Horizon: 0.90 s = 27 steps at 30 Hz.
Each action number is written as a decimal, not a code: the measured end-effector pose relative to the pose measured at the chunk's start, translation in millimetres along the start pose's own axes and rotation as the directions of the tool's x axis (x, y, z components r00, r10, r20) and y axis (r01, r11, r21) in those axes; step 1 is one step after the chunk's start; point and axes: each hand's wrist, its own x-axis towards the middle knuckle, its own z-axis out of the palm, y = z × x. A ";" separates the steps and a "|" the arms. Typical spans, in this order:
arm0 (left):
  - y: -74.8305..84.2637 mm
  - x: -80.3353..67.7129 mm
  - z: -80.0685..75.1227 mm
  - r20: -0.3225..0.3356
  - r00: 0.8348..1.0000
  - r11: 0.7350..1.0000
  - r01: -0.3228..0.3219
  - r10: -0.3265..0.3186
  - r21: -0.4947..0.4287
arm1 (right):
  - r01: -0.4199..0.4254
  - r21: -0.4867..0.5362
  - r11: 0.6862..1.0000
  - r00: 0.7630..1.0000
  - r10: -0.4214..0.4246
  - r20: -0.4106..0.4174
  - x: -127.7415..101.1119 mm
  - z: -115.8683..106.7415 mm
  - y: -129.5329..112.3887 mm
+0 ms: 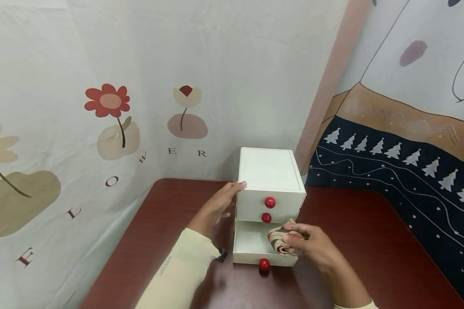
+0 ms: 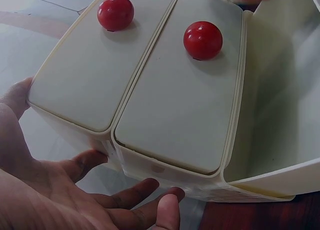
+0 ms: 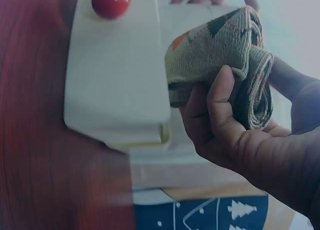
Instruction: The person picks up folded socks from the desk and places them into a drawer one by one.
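A small white drawer unit [image 1: 270, 169] with red ball knobs stands on the table, its bottom drawer [image 1: 251, 240] pulled out. My right hand [image 1: 317, 244] pinches a rolled-up pair of socks [image 1: 280, 240], beige with green and orange patterning, over that drawer's right part. In the right wrist view the knitted roll [image 3: 210, 52] sits between thumb and fingers, beside the drawer front [image 3: 115, 69]. Against the unit's left side lies my left hand [image 1: 218, 206], thumb at the top edge. The left wrist view shows its fingers [image 2: 127, 195] spread loosely along the side, by the two closed upper drawers [image 2: 180, 84].
The reddish-brown table [image 1: 139, 257] extends around the unit. Behind it hangs a pale cloth [image 1: 216, 64] printed with flowers and letters. To the right is a dark blue cloth [image 1: 371, 171] with white trees.
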 end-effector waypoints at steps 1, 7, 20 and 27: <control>-0.5 0.2 -0.1 0.001 1.000 1.000 0.000 0.000 -0.004 | 0.001 0.000 1.000 1.000 -0.001 -0.006 2.5 4.6 0.4; -1.3 0.5 -0.3 0.001 1.000 1.000 -0.008 0.008 0.009 | -0.016 -0.003 1.000 0.999 0.016 -0.038 16.0 28.1 2.8; 1.3 -0.1 -2.0 0.009 1.000 1.000 -0.007 0.007 0.012 | -0.013 -0.131 0.991 0.998 0.004 -0.067 34.9 50.9 11.8; 0.7 1.6 -2.5 0.005 1.000 1.000 0.009 -0.009 0.012 | 0.014 -0.178 0.984 0.998 -0.024 -0.056 42.0 57.7 14.2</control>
